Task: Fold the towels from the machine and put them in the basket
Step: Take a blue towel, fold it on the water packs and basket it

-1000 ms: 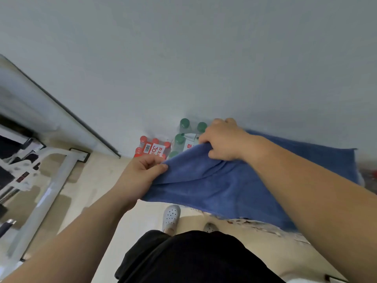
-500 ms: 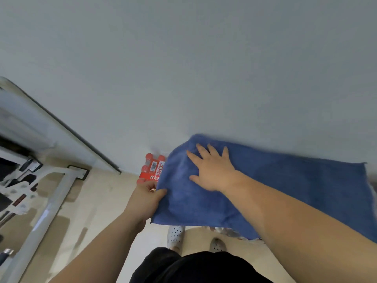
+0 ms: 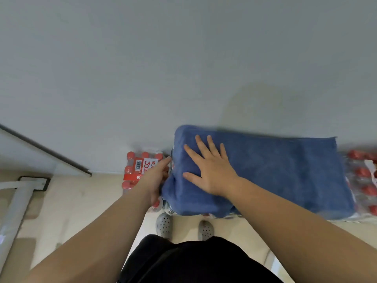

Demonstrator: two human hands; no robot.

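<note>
A blue towel lies folded and spread flat over stacked packs of bottled water against the wall. My right hand presses flat on its left part, fingers straight and spread. At the towel's left edge is my left hand, fingers extended along the side of the cloth; its fingertips are partly hidden by the towel, so a grip cannot be made out. No machine or basket is in view.
A pack of red-capped bottles stands left of the towel, and more red-capped bottles lie at the right. A white metal frame leg crosses the floor at the left. My feet in grey perforated shoes stand just before the stack.
The towel went from being held up in both hands to lying flat on the bottle packs. My right hand opened and now presses it down; my left hand slid to its left edge.
</note>
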